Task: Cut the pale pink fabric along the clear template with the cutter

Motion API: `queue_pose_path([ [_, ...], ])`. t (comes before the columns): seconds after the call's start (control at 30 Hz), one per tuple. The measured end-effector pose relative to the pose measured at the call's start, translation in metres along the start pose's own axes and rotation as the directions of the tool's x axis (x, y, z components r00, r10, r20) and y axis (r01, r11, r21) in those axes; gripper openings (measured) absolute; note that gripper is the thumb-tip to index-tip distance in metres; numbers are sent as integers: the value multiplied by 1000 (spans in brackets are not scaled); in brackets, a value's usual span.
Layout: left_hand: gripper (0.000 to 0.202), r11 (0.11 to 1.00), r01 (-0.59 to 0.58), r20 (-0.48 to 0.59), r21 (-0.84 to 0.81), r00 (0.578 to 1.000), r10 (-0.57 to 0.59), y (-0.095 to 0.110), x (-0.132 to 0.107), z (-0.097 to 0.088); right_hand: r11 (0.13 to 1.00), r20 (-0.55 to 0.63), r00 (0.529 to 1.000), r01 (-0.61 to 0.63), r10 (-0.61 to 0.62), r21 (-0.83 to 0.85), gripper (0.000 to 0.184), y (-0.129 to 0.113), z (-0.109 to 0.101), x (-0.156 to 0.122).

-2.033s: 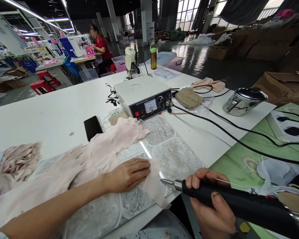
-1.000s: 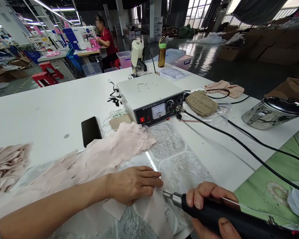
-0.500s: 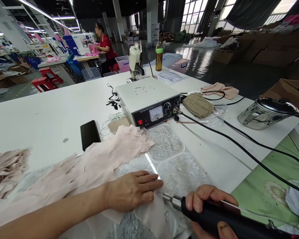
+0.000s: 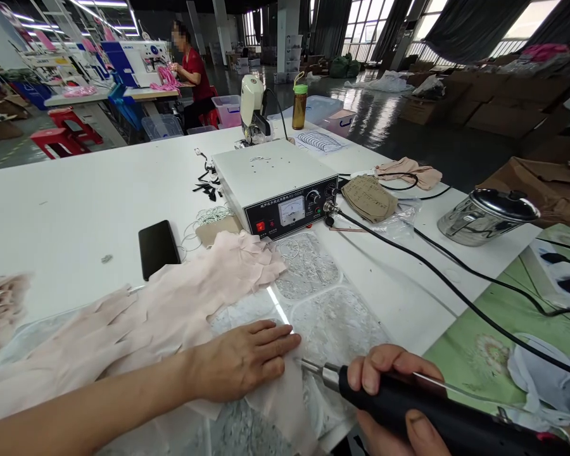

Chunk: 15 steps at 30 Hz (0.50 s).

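Note:
My left hand (image 4: 244, 360) lies flat, fingers stretched out, on a thin pale pink fabric piece (image 4: 285, 405). My right hand (image 4: 394, 392) is wrapped round the thick black handle of an ultrasonic welding handpiece (image 4: 384, 396). Its metal tip (image 4: 311, 366) points left and meets the fabric's edge, just right of my left fingers; whether it presses down I cannot tell. Under the fabric lies a clear, marble-patterned mat (image 4: 332, 323). More pale pink fabric pieces (image 4: 204, 278) are heaped in overlapping layers beyond and left of my left hand.
A control box (image 4: 275, 190) with a gauge and red switch stands behind the mat, its black cable (image 4: 422, 263) running right. Around it are a phone (image 4: 159, 249), a steel lidded pot (image 4: 487, 215) and a bottle (image 4: 299, 107). A person in red (image 4: 194, 69) sits at a sewing machine.
The camera view has shifted a little, so the table's things sit slightly further left and up. Both hands, the handpiece and the fabric keep nearly the same positions relative to each other.

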State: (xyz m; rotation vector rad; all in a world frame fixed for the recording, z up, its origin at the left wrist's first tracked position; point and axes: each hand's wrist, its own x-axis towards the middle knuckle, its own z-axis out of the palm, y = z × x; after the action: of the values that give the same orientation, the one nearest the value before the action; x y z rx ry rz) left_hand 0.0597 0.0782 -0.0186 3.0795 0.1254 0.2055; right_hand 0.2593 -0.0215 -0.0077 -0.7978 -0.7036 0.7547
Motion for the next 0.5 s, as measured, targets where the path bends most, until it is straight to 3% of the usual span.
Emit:
queue_pose_path([
  [0.3,23,999,-31,-6,26,1000,31,1,1,-4,997,-118,993,14,-23,-75,15,-7,-6,2],
  [0.5,21,998,-29,8,49,1000,28,1,1,-3,994,-113,990,82,-90,-72,16,-2,-11,7],
])
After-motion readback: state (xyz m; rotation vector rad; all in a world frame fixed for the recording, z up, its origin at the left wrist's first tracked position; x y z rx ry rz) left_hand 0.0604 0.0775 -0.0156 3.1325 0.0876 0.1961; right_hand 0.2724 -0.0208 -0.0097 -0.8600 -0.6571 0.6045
